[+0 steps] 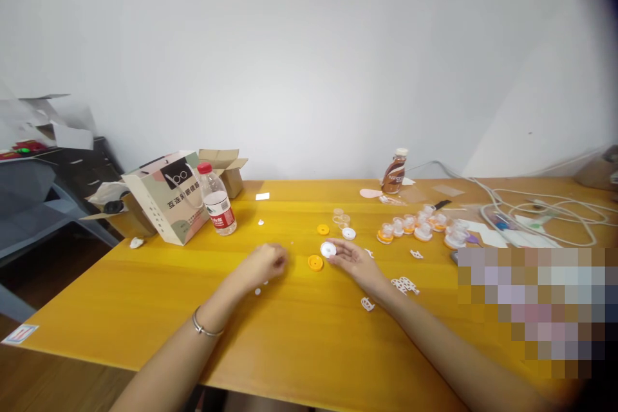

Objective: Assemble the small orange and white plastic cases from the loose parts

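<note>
My right hand (356, 262) pinches a white round plastic disc (328, 250) by its right edge, a little above the table. Just below and left of that disc lies an orange plastic disc (315, 262), and a smaller orange disc (323, 230) is farther back. Another white disc (348, 232) rests near several clear plastic rings (340, 217). To the left, my left hand (266, 264) hovers low with its fingers curled together. What it holds, if anything, is hidden. Small white round pieces (257, 291) lie beside it.
Several clear-and-orange assembled pieces (423, 230) and white lattice parts (404, 285) are on the right, before tangled white cables (535, 206). A brown bottle (394, 172) stands at the back. On the left are a water bottle (218, 203), paper bag (167, 199) and cardboard box (230, 177).
</note>
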A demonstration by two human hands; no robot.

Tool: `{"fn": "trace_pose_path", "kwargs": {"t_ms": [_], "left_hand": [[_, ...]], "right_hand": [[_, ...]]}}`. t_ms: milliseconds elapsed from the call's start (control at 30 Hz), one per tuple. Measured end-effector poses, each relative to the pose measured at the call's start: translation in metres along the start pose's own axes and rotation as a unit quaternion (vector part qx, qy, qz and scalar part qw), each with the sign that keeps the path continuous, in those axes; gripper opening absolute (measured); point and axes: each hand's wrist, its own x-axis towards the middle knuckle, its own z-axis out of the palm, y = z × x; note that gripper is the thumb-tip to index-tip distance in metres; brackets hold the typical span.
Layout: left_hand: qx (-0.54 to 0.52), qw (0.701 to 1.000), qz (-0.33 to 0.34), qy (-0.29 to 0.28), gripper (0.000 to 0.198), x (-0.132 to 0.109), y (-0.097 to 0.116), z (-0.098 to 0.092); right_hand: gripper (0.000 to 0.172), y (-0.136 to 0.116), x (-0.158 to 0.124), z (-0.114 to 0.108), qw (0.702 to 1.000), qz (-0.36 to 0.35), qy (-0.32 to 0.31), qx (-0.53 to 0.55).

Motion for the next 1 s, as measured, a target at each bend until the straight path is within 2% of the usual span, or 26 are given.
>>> {"fn": "trace_pose_path", "kwargs": {"t_ms": [100, 167, 300, 433, 633, 700, 800, 833, 900, 1000], "left_hand": [[0.012, 0.985, 0.103, 0.137, 0.017, 0.007, 0.022, 0.016], [0.054, 0.969, 0.16, 0.181, 0.019, 0.011, 0.032, 0.025], [0.13, 0.951, 0.202, 0.195, 0.015, 0.013, 0.038, 0.031], [0.132, 0.951, 0.204, 0.189, 0.015, 0.01, 0.037, 0.032], [0.054, 0.973, 0.173, 0.142, 0.018, 0.009, 0.041, 0.027], [-0.003, 0.98, 0.139, 0.143, 0.019, 0.01, 0.039, 0.015], [-0.092, 0.984, 0.053, 0.143, 0.017, 0.004, 0.028, -0.013], [-0.116, 0.986, 0.019, 0.118, 0.017, -0.001, 0.023, -0.023], [-0.14, 0.989, -0.033, 0.017, 0.016, -0.016, 0.011, -0.037], [-0.151, 0.979, -0.11, -0.079, 0.017, -0.043, -0.002, -0.038]], "right_hand": [[0.04, -0.002, -0.003, 0.004, 0.999, 0.026, -0.038, 0.013], [0.04, -0.002, -0.005, 0.006, 0.997, 0.04, -0.065, 0.021], [0.04, -0.002, -0.008, 0.008, 0.992, 0.06, -0.103, 0.037], [0.037, 0.0, -0.009, 0.008, 0.989, 0.073, -0.111, 0.068], [0.038, 0.002, -0.007, 0.005, 0.988, 0.089, -0.075, 0.102], [0.038, 0.001, -0.006, 0.004, 0.988, 0.09, -0.073, 0.098], [0.04, 0.0, -0.006, 0.0, 0.989, 0.095, -0.069, 0.091], [0.04, 0.0, -0.006, -0.001, 0.989, 0.097, -0.067, 0.088], [0.04, -0.001, -0.006, -0.001, 0.99, 0.098, -0.066, 0.081], [0.04, -0.002, -0.007, 0.0, 0.991, 0.093, -0.072, 0.066]]}}
